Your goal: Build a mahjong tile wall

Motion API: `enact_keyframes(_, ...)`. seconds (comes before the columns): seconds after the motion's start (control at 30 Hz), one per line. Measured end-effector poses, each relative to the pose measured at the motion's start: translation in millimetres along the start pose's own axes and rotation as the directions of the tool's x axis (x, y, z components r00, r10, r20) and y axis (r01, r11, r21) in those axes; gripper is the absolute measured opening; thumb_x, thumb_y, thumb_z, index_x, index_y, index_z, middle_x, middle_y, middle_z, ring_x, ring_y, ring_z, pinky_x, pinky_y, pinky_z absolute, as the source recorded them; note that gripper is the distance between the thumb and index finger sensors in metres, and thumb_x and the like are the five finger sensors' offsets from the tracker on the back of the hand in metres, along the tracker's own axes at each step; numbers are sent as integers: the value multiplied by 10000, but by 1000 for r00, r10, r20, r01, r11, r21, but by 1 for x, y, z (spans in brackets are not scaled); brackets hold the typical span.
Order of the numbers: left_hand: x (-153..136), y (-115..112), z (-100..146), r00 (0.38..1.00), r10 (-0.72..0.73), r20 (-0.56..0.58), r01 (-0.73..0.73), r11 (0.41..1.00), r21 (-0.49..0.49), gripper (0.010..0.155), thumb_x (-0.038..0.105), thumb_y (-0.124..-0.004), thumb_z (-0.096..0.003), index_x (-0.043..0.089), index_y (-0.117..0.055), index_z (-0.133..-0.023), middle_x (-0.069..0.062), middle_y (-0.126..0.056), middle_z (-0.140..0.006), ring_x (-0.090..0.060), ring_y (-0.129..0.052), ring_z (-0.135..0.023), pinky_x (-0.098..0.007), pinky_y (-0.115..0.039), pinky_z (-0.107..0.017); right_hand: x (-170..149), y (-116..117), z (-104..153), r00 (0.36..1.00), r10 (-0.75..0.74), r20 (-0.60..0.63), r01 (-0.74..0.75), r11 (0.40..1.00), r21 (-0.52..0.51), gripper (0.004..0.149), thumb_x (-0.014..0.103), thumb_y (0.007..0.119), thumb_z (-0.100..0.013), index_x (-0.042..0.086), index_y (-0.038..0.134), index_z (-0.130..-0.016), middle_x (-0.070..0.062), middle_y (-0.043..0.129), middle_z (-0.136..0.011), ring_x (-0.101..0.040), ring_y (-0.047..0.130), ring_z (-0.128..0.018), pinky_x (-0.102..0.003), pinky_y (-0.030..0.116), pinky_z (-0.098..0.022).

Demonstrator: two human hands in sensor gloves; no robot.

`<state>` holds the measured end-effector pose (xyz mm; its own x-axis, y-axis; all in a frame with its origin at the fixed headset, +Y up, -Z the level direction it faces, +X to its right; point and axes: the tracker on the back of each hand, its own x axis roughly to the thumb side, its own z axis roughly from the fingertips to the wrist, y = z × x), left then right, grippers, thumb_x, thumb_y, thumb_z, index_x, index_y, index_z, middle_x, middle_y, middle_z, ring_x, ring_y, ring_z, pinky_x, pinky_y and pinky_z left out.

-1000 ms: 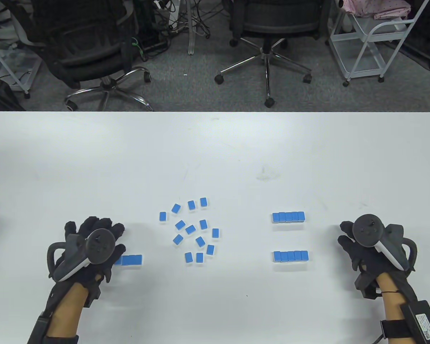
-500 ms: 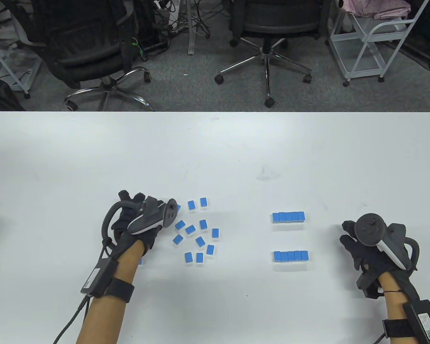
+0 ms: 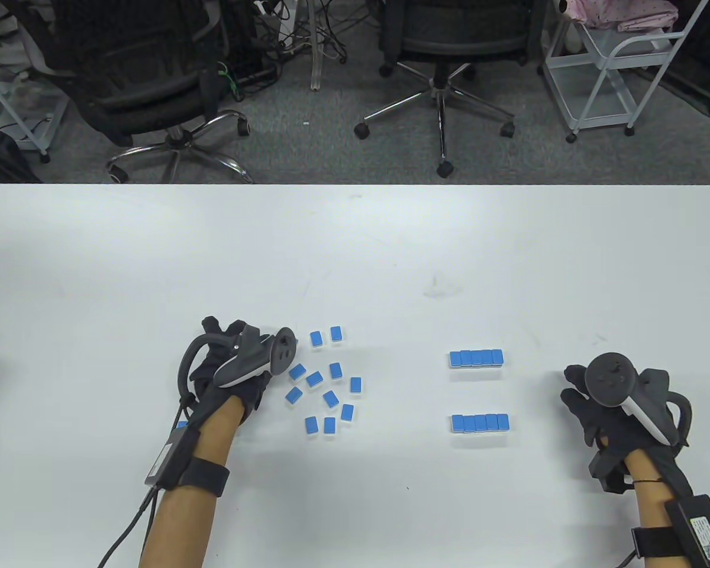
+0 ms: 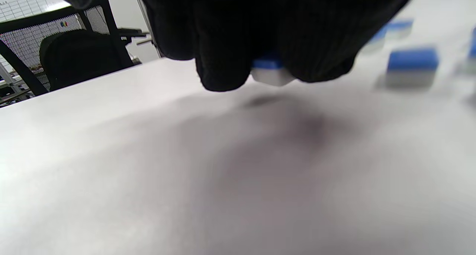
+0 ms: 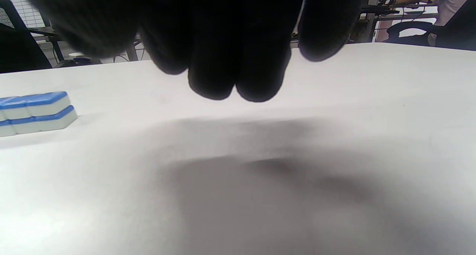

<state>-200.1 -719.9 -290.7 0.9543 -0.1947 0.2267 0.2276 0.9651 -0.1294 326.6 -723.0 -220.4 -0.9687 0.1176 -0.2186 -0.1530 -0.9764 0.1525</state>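
I have my left hand (image 3: 231,370) at the loose tiles' (image 3: 325,378) left edge, pinching one tile (image 4: 268,72); my right hand (image 3: 615,408) rests relaxed, holding nothing; next, I judge, carry it to the unfinished row (image 3: 181,425) and butt it squarely.

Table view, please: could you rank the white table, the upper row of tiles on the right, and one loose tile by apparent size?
1. White table
2. Upper row of tiles
3. Loose tile
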Motion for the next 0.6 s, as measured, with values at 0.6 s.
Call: enact_keyframes(0.6,-54,-19,116,994,80,68,-87,991,100,588,447,-872,-437,223,-778,-972,-47,-585,-1145,-355,-417,-1112,-746,-301,-738,2,3,-1,1000,-8,-6,8,1000,18,552,503,755,-360,306,742,-875,7,885,-891,-274,886,-830,-570,628,-730)
